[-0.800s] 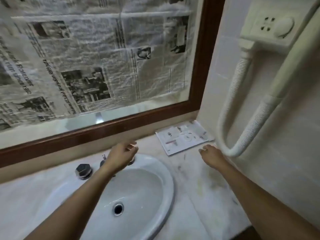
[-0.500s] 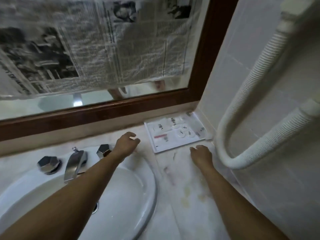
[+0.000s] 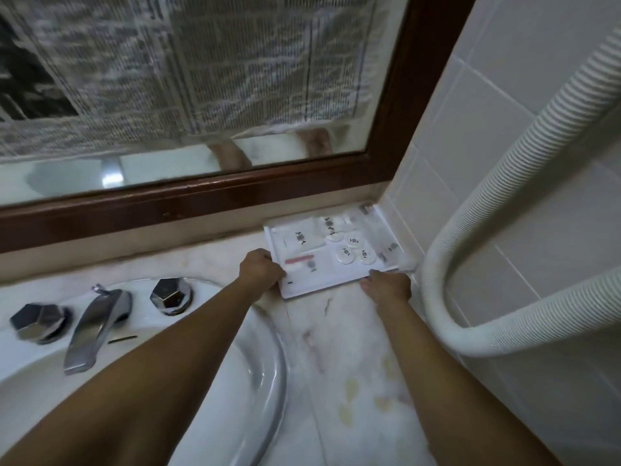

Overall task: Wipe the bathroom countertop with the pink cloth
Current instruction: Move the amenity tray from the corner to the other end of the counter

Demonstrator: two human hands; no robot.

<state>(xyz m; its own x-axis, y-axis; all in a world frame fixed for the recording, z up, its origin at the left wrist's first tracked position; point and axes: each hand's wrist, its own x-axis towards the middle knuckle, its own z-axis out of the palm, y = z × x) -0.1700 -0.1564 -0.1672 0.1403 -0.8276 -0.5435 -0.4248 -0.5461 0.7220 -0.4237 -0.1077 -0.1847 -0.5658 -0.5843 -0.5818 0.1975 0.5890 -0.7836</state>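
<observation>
The fingers of the left hand (image 3: 260, 269) are curled closed over the left near corner of the flat white plastic tray (image 3: 386, 223), and I judge that they grip its rim. The fingers of the right hand (image 3: 386, 286) are bent down on the near edge of the same tray, close to its right corner; whether they already pinch the edge or only rest on it, I cannot tell.

Just beyond the fingers, the tray carries small white round packets (image 3: 345, 253) and some flat sachets, all loose. I think the tray is light and stiff, but the packets may slide if it tilts, so both hands should keep it level, holding it at the two near corners as now.

Under the wrists lies the pale marble countertop (image 3: 336, 348). It looks smooth and hard, with yellowish stains toward the person and a thin dark mark near the tray. To the left of the left forearm is the white oval ceramic sink (image 3: 265, 381) with the chrome tap (image 3: 95, 326). To the right of the right hand hangs a white ribbed hose (image 3: 524, 317) against the tiled wall.

The pink cloth is not in view, so nothing can be said about its feel or where it lies. Wiping is not yet begun; in my judgement the tray must first leave the corner.
</observation>
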